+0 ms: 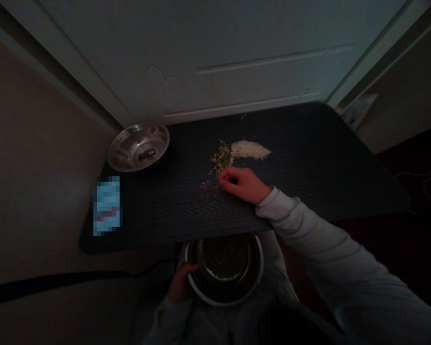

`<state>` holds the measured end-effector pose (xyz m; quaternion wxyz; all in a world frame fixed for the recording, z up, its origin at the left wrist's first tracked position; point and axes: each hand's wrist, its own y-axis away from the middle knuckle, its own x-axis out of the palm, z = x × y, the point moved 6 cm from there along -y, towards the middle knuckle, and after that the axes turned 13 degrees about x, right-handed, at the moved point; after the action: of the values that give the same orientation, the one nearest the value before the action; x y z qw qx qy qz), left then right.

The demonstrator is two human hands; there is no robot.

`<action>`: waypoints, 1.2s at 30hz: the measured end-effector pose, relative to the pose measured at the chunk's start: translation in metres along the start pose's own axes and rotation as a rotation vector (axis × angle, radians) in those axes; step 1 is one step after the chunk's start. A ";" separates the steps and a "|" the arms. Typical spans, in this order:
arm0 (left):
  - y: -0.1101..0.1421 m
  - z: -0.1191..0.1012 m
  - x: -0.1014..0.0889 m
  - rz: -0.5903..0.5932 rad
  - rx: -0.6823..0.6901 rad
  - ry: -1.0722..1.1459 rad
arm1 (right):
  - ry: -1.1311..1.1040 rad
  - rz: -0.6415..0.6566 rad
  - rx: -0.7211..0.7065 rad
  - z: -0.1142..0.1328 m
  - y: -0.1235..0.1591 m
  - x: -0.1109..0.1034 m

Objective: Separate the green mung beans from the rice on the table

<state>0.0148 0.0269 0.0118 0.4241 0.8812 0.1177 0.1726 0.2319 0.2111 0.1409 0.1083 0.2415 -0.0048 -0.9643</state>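
Curled loosely, the right hand (pixel 242 184) has its thumb and fingers drawn nearly together, but I cannot tell whether they pinch anything. It is over the table (pixel 309 182), at the near edge of the grain. At the near side below the table, the left hand (pixel 181 282) holds the left rim of a wide bowl (pixel 225 304), thumb over the edge.

As the grain lies, it is only partly divided. White grains (pixel 251 149) form a fairly plain heap on the right, while green-flecked grains (pixel 221 158) lie on the left, pale and green mixed. The two portions touch, with no gap between them. Fine scattered bits (pixel 209 190) lie just left of the right hand. The wide bowl has dark contents with pale specks, thickest along the near side. A steel bowl (pixel 129 141) sits at the far left with a small red and black item (pixel 146 154) inside and no grain that I can make out; a blue packet (pixel 107 206) lies nearer along the left edge.

Dim light hides much. The right fingertips are too small and dark to read, and the palm is out of sight. Most left fingers are behind the wide bowl. Whether its inner ring is a second dish or part of the same bowl is unclear. Coarse blocks blur the packet.
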 end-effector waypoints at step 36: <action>0.006 -0.010 0.008 -0.017 0.100 -0.017 | 0.011 0.011 0.022 0.003 0.005 -0.023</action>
<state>0.0186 0.0331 0.0239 0.3819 0.9017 0.1300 0.1556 0.2512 0.2108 0.1540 0.1112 0.2479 -0.0164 -0.9623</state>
